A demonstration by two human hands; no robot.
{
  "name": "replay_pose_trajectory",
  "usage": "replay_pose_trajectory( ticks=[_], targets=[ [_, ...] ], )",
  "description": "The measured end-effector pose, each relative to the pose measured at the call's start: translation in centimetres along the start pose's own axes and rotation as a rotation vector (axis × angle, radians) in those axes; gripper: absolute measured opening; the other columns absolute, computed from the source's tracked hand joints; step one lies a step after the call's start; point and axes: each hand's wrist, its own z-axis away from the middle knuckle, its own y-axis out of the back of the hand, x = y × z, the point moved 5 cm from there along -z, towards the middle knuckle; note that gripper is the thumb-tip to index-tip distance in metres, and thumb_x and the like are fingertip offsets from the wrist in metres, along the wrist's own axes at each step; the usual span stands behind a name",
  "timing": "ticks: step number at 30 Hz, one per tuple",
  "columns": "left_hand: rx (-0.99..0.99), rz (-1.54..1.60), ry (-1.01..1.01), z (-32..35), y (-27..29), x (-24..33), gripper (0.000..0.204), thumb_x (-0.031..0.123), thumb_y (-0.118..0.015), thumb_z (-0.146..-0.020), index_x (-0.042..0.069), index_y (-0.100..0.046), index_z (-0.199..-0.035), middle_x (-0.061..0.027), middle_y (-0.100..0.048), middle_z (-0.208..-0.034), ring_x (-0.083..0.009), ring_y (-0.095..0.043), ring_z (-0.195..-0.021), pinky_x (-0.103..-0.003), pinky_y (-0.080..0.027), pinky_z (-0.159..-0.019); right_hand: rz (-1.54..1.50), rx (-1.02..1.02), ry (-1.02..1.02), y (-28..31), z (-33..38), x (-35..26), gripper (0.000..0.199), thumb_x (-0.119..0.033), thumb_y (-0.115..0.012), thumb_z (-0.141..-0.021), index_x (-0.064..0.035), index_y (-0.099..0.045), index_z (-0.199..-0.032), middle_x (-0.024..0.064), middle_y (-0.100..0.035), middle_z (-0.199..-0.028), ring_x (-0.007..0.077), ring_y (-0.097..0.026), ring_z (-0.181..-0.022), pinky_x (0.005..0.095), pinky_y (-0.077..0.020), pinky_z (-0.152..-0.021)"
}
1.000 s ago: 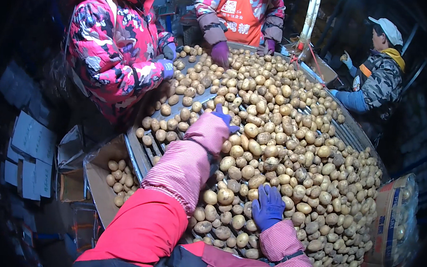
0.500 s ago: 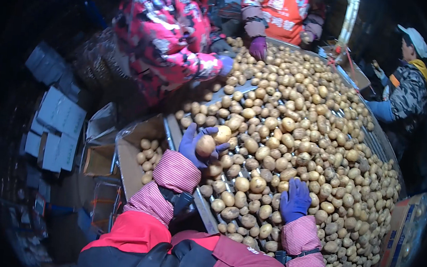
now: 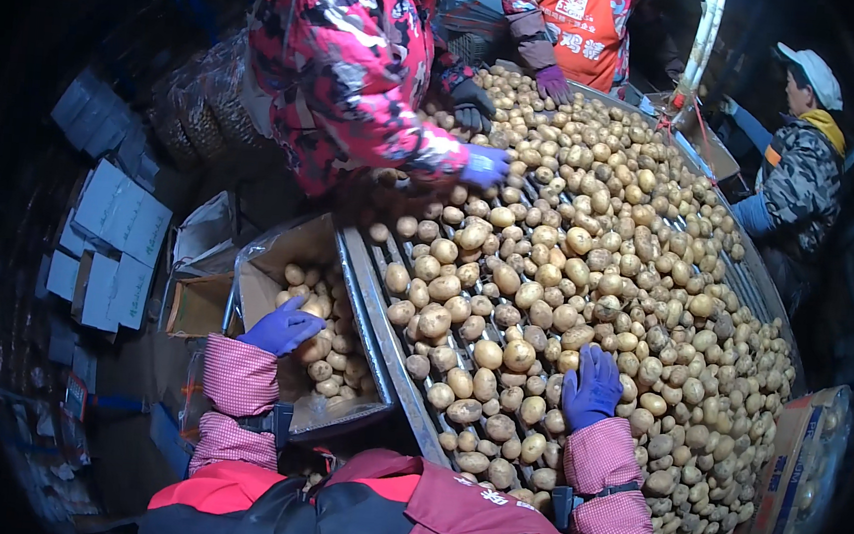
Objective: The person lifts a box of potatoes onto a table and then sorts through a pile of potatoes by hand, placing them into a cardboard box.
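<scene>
Potatoes cover the long roller sorting table almost from edge to edge, tan and rounded, heaped thickest toward its far end. Just beside the table's near left rail stands a lined cardboard box, part filled with more potatoes. Three other people work the far end, one in a red patterned jacket reaching in with a blue glove.

Left hand, in a blue glove, sits over the box with fingers curled around a potato; whether it grips or merely rests on it I cannot tell. Right hand lies flat, fingers spread, on the table's potatoes. The step looks like dropping a picked potato into the box; next calls for opening the fingers low over the pile.
</scene>
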Motion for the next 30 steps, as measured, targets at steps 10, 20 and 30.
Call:
replay_pose_trajectory(
  ticks=[10,20,30],
  targets=[
    [0.29,0.092,-0.187,-24.5,-3.3,14.4,0.042,0.03,-0.058,-0.089,0.002,-0.057,-0.119,-0.0203,-0.056,-0.119,-0.036,-0.056,-0.11,-0.039,-0.045,-0.095,-0.006,-0.036,-0.033,0.4,0.0,0.0,0.057,-0.034,-0.054,-0.088,-0.011,-0.044,-0.139,0.0165,-0.042,-0.141,0.0376,-0.037,-0.13,0.0508,-0.0308,-0.106],
    [-0.113,-0.018,0.109,-41.6,-12.5,23.4,0.08,0.05,-0.07,-0.073,0.01,-0.042,-0.136,-0.0222,-0.055,-0.13,-0.0383,-0.055,-0.118,-0.045,-0.044,-0.099,-0.054,0.022,-0.022,0.3,0.1,0.1,0.056,-0.034,-0.056,-0.087,-0.0113,-0.047,-0.137,0.015,-0.047,-0.137,0.0362,-0.042,-0.126,0.0492,-0.0317,-0.105],
    [-0.05,-0.202,-0.248,-40.0,-10.5,28.4,0.08,0.015,-0.077,-0.068,0.021,-0.042,-0.14,-0.0175,-0.047,-0.134,-0.0316,-0.052,-0.122,-0.043,-0.046,-0.097,-0.07,-0.001,-0.056,0.0,0.2,0.5,0.057,-0.034,-0.055,-0.087,-0.0128,-0.045,-0.139,0.0139,-0.042,-0.139,0.0361,-0.036,-0.129,0.0518,-0.0282,-0.105]
  ],
)
